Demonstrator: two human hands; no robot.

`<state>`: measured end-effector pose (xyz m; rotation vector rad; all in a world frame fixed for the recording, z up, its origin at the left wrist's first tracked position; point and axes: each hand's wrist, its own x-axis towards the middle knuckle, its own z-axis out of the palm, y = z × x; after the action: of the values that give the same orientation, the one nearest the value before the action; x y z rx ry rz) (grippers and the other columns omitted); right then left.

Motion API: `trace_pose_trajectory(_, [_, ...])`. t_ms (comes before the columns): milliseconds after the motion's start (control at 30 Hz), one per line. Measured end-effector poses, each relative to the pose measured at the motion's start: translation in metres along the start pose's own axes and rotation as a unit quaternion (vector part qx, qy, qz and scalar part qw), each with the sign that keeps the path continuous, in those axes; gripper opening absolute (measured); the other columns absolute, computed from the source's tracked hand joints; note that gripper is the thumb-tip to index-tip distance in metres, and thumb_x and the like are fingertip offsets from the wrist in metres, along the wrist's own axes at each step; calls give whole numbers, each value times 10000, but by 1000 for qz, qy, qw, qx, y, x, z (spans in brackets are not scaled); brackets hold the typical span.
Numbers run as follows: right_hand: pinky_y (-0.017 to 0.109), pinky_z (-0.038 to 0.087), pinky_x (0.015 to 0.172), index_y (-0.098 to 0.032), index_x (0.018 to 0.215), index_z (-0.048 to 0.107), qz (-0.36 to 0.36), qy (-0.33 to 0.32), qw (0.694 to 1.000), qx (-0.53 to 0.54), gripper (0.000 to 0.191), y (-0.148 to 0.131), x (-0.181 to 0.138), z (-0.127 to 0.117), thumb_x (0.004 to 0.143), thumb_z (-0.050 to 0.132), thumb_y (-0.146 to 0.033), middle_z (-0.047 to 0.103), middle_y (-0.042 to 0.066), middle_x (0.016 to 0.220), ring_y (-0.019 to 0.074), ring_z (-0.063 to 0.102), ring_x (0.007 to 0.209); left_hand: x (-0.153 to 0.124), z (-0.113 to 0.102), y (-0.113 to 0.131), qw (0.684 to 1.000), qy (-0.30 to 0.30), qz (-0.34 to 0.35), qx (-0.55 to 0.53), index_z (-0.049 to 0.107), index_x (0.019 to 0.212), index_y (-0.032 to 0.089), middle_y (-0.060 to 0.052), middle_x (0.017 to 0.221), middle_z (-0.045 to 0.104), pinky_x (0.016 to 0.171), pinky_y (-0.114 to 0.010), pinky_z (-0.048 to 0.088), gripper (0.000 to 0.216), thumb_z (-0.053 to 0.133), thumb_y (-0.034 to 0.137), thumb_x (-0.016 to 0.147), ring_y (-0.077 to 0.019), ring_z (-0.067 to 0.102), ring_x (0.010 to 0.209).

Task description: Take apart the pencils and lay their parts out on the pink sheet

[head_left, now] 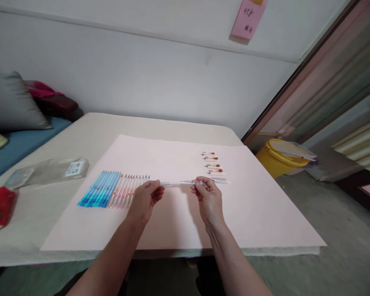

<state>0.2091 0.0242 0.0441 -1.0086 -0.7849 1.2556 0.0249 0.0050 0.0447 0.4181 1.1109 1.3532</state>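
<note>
Between my two hands a slim, pale translucent pen (174,183) is held level above the pink sheet (253,222). My left hand (145,200) pinches its left end, and my right hand (210,200) has thumb and fingers closed round its right end. Fingers hide both ends. Left of my left hand lies a tidy row of blue pens (98,190), beside a row of clear pens with pinkish marks (123,190). Beyond my right hand are several thin pen refills with small brown-and-cream pieces (214,166). A clear piece (222,180) and a thin white stick lie just past its fingers.
A clear plastic package (49,172) and a red packet (0,205) lie at the table's left. Behind them is a blue seat with a grey cushion (15,102). A white wall (160,78) borders the far side; a yellow bucket (273,158) stands right of the table.
</note>
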Motion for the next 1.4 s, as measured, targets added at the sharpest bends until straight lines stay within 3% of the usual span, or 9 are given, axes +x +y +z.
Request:
trace_pose_trajectory(133, [248, 494, 609, -202, 909, 607, -27, 51, 998, 29, 250, -1, 6, -6, 681, 696, -253, 612, -6, 787, 106, 595, 634, 2, -3, 2, 1000, 8, -4, -18, 618, 754, 119, -53, 677, 652, 529, -181, 461, 196, 701, 272, 665, -91, 589, 592])
trace_pose_trajectory(233, [263, 500, 684, -192, 833, 634, -30, 59, 997, 35, 161, 1, 9, -9, 686, 683, -237, 612, -10, 778, 109, 608, 678, 1, -3, 2, 1000, 1, -11, -22, 619, 759, 115, -57, 684, 654, 522, -173, 462, 193, 701, 264, 669, -88, 588, 589])
trace_pose_trajectory(433, [333, 479, 768, -193, 917, 661, 6, -52, 994, -98, 266, 12, -3, 3, 668, 704, -275, 654, 17, 767, 158, 618, 733, -2, 4, -3, 999, -9, -27, -17, 615, 734, 112, -49, 657, 649, 499, -162, 459, 177, 703, 251, 669, -75, 575, 554])
trace_pose_trajectory(533, [323, 480, 723, -199, 810, 674, -25, -78, 989, -125, 168, 12, -9, 11, 677, 690, -300, 642, 15, 793, 150, 599, 687, -2, 5, -4, 999, -15, -32, -18, 619, 731, 110, -48, 648, 648, 493, -158, 458, 180, 706, 253, 666, -73, 572, 546])
trace_pose_trajectory(700, [325, 463, 740, -187, 785, 652, -74, -28, 990, -115, 146, 3, -7, 6, 737, 638, -324, 618, 12, 749, 142, 577, 689, 1, 2, -3, 998, 9, -39, -39, 618, 719, 117, -47, 646, 650, 483, -156, 464, 165, 707, 244, 663, -74, 574, 542])
trace_pose_trajectory(1000, [295, 469, 683, -168, 749, 642, -68, 51, 996, -41, 177, -4, 8, -9, 699, 683, -334, 602, 7, 728, 124, 568, 666, 3, -1, -4, 997, 18, -51, -60, 624, 717, 115, -54, 663, 653, 495, -157, 477, 141, 704, 216, 662, -77, 584, 562])
trace_pose_trajectory(1233, [289, 462, 683, -174, 758, 648, -49, 38, 997, -41, 179, 6, 1, -1, 699, 682, -339, 610, -1, 705, 126, 567, 667, -7, 11, -9, 997, -55, -52, -18, 634, 733, 117, -50, 668, 661, 495, -159, 450, 161, 713, 234, 658, -70, 576, 548])
trace_pose_trajectory(1400, [302, 463, 686, -166, 761, 650, -33, -11, 997, -72, 216, 16, -9, 9, 707, 665, -375, 617, 9, 680, 138, 565, 654, -9, 16, -15, 996, -60, -62, -16, 628, 735, 124, -42, 635, 654, 492, -164, 439, 185, 734, 230, 629, -77, 577, 541])
